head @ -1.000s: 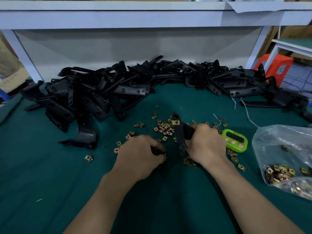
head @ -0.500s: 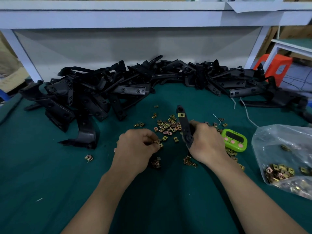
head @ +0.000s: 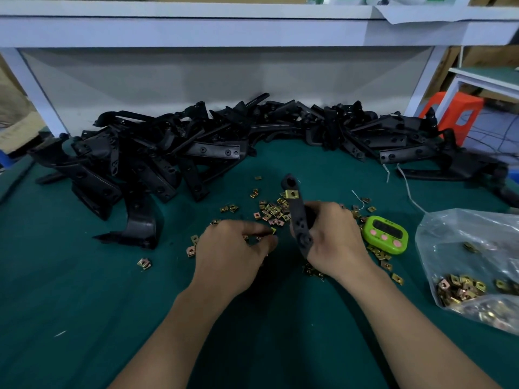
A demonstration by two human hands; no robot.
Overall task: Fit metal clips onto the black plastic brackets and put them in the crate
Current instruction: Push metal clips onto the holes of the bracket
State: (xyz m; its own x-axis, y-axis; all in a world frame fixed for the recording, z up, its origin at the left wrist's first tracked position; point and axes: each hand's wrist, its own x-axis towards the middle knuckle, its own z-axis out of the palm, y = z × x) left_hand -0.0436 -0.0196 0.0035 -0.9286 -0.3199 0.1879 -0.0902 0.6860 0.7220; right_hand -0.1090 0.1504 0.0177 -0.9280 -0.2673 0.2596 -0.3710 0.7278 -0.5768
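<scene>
as the head camera looks down on the dark green table cover point(head: 84, 304), the right hand point(head: 334, 242) grips a long black plastic bracket point(head: 298, 220) around its lower half, with the fingers curled behind it and the thumb in front. the bracket stands nearly upright, a little above the cloth, and a gold-coloured metal clip point(head: 292, 194) already sits on it near the rounded top end. the left hand point(head: 233, 254) is just beside it on the left, palm down, with its fingers curled in a narrow pinch. between the fingertips a second small gold clip point(head: 273, 230) shows only by its edge. this clip is close to the lower part of the bracket but apart from it. many loose gold metal clips point(head: 271, 210) lie scattered on the cloth behind and around both hands. further back a big pile of black plastic brackets point(head: 196, 147) stretches across the table under a white shelf point(head: 196, 32). just to the right of the right hand lies a bright green digital timer with pink buttons point(head: 384, 234). near the right edge a clear plastic bag point(head: 463, 242) holds more clips. an orange plastic stool point(head: 455, 113) stands beyond the table on the right.
</scene>
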